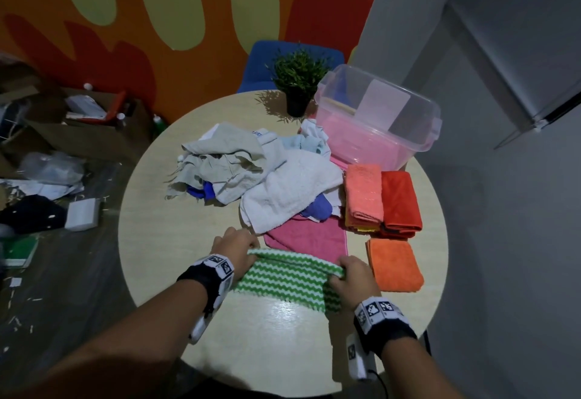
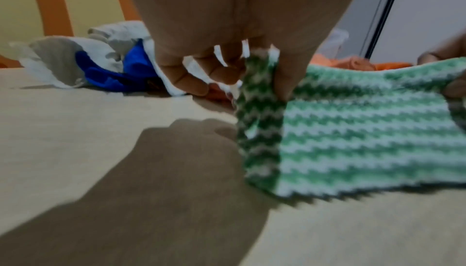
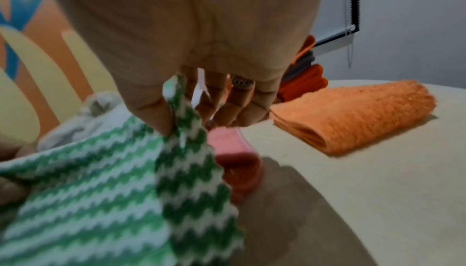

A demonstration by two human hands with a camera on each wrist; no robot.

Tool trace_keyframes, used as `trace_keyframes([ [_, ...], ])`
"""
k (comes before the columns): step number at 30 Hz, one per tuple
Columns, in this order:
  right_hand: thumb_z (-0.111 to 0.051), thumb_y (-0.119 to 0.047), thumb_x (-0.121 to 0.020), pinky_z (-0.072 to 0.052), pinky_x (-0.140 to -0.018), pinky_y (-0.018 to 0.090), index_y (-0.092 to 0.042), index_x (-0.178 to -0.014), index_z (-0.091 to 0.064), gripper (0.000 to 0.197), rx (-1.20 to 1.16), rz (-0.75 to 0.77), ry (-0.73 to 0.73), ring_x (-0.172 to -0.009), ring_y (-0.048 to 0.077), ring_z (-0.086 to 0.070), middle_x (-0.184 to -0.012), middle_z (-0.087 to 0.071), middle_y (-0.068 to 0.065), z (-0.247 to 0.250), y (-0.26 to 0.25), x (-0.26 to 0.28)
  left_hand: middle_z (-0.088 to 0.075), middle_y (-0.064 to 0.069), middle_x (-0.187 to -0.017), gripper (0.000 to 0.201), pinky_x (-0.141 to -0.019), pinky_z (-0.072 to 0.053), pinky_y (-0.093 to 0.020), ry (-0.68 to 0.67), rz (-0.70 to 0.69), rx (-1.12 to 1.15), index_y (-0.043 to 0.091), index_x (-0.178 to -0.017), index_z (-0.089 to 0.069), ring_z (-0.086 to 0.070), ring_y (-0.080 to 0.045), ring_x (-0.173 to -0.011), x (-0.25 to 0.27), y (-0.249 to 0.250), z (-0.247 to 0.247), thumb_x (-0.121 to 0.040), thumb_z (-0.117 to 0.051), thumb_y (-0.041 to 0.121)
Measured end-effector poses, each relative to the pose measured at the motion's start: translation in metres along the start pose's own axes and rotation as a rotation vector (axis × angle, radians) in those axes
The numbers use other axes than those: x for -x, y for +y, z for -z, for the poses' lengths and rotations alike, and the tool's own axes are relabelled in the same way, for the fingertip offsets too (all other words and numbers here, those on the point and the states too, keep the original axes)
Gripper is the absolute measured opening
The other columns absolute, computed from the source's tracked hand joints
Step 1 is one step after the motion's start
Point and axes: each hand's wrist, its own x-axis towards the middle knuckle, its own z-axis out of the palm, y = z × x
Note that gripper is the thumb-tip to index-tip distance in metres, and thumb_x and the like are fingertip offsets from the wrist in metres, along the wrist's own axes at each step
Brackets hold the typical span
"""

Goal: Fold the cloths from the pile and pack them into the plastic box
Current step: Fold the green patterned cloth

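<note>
Round beige table (image 1: 176, 210) in a room with a loud orange, red and yellow painted wall, and the floor off to the left is a mess of cardboard and scraps. Both hands are on a green-and-white zigzag cloth (image 1: 283, 279) at the near edge of the table: the left hand (image 1: 234, 249) pinches its far left corner and the right hand (image 1: 353, 279) pinches the far right corner, thumb on one side and fingers curled behind. That far edge is lifted and pulled fairly taut between them, while the near edge of the cloth rests on the tabletop. Just beyond it lies a pink towel (image 1: 308, 236), and behind that is the unfolded pile (image 1: 251, 172), mostly white and grey cloths with bits of blue poking out. To the right of the pile sit two stacks of folded cloths, a salmon one (image 1: 364, 192) on top of one and a red one (image 1: 401, 200) on the other, with a folded orange cloth (image 1: 394, 265) on its own nearer the table edge. The clear plastic box (image 1: 377, 121) is at the far right of the table, lid off, with something pink already inside. A small potted plant (image 1: 297, 81) stands just left of the box, and a blue chair (image 1: 261, 62) is behind it.
</note>
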Motion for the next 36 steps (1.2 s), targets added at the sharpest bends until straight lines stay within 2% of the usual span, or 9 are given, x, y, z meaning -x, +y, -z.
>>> trace_keyframes([
  [4, -0.070, -0.003, -0.071, -0.036, -0.061, 0.013, -0.018, -0.075, -0.061, 0.018, -0.272, 0.165, 0.219, -0.072, 0.005, -0.053, -0.075, -0.059, -0.009, 0.044, -0.011, 0.013, -0.049, 0.016, -0.088, 0.024, -0.075, -0.031, -0.036, 0.351, -0.122, 0.163, 0.031, -0.079, -0.047, -0.040, -0.014, -0.089, 0.011, 0.007, 0.038, -0.075, -0.067, 0.018],
  [8, -0.073, -0.005, -0.066, -0.037, -0.077, 0.020, -0.028, -0.074, -0.057, 0.029, -0.191, 0.335, 0.275, -0.084, 0.005, -0.053, -0.083, -0.060, -0.013, 0.050, 0.002, 0.019, -0.049, 0.015, -0.083, 0.030, -0.076, -0.031, -0.035, 0.329, -0.307, 0.120, 0.031, -0.079, -0.043, -0.041, -0.015, -0.083, 0.022, 0.010, 0.048, -0.068, -0.063, 0.012],
  [12, -0.069, -0.005, -0.071, -0.044, -0.087, 0.031, -0.031, -0.079, -0.061, 0.029, 0.104, 0.215, -0.018, -0.095, 0.016, -0.054, -0.100, -0.054, -0.011, 0.006, 0.037, 0.025, -0.047, 0.016, -0.085, 0.016, -0.079, -0.029, -0.035, 0.000, -0.275, -0.118, 0.030, -0.079, -0.044, -0.039, -0.012, -0.086, 0.040, 0.001, 0.012, -0.073, -0.057, 0.023],
  [15, -0.061, -0.011, -0.080, -0.045, -0.083, 0.024, -0.027, -0.088, -0.059, 0.018, 0.041, 0.058, -0.092, -0.097, 0.016, -0.056, -0.102, -0.052, -0.007, -0.017, 0.052, 0.035, -0.046, 0.019, -0.095, 0.031, -0.084, -0.026, -0.038, -0.274, -0.211, -0.178, 0.034, -0.091, -0.052, -0.034, -0.009, -0.091, 0.053, -0.012, -0.011, -0.070, -0.063, 0.054],
  [17, -0.062, -0.022, -0.085, -0.046, -0.076, 0.027, -0.022, -0.091, -0.057, 0.008, -0.027, -0.083, -0.016, -0.087, 0.013, -0.057, -0.095, -0.057, -0.005, -0.021, 0.048, 0.035, -0.051, 0.018, -0.099, 0.030, -0.085, -0.028, -0.038, -0.228, -0.199, -0.147, 0.034, -0.096, -0.055, -0.036, -0.010, -0.094, 0.052, -0.015, -0.016, -0.079, -0.060, 0.059],
  [22, -0.064, -0.059, -0.085, -0.040, -0.060, 0.028, -0.021, -0.089, -0.052, 0.040, -0.046, -0.275, -0.057, -0.074, 0.016, -0.057, -0.083, -0.060, -0.003, -0.032, 0.025, 0.018, -0.059, 0.005, -0.117, 0.023, -0.092, -0.041, -0.034, -0.087, -0.222, -0.031, 0.026, -0.119, -0.063, -0.048, -0.020, -0.113, 0.034, -0.010, -0.019, -0.100, -0.050, 0.025],
  [29, -0.069, -0.030, -0.087, -0.040, -0.055, 0.026, -0.013, -0.076, -0.054, 0.025, -0.134, -0.416, -0.001, -0.064, 0.017, -0.054, -0.073, -0.059, 0.003, -0.043, 0.015, 0.015, -0.042, 0.007, -0.136, 0.043, -0.086, -0.042, -0.034, -0.040, -0.116, -0.092, 0.031, -0.136, -0.048, -0.040, -0.022, -0.120, 0.024, -0.013, -0.024, -0.094, -0.056, 0.026],
  [33, -0.071, -0.016, -0.079, -0.036, -0.049, 0.024, -0.011, -0.071, -0.049, 0.024, -0.266, -0.536, 0.126, -0.059, 0.018, -0.053, -0.067, -0.057, 0.006, -0.031, 0.014, 0.027, -0.056, 0.008, -0.117, 0.021, -0.083, -0.037, -0.034, 0.097, -0.292, -0.033, 0.029, -0.112, -0.066, -0.044, -0.019, -0.110, 0.036, -0.015, -0.025, -0.092, -0.060, 0.024],
  [36, -0.072, -0.011, -0.080, -0.035, -0.048, 0.022, -0.011, -0.085, -0.058, 0.014, -0.315, -0.529, 0.186, -0.061, 0.014, -0.054, -0.071, -0.060, 0.003, -0.014, 0.011, 0.034, -0.063, 0.005, -0.118, 0.026, -0.094, -0.043, -0.032, -0.066, -0.388, 0.091, 0.024, -0.119, -0.069, -0.051, -0.018, -0.111, 0.038, -0.012, -0.031, -0.099, -0.053, 0.022],
])
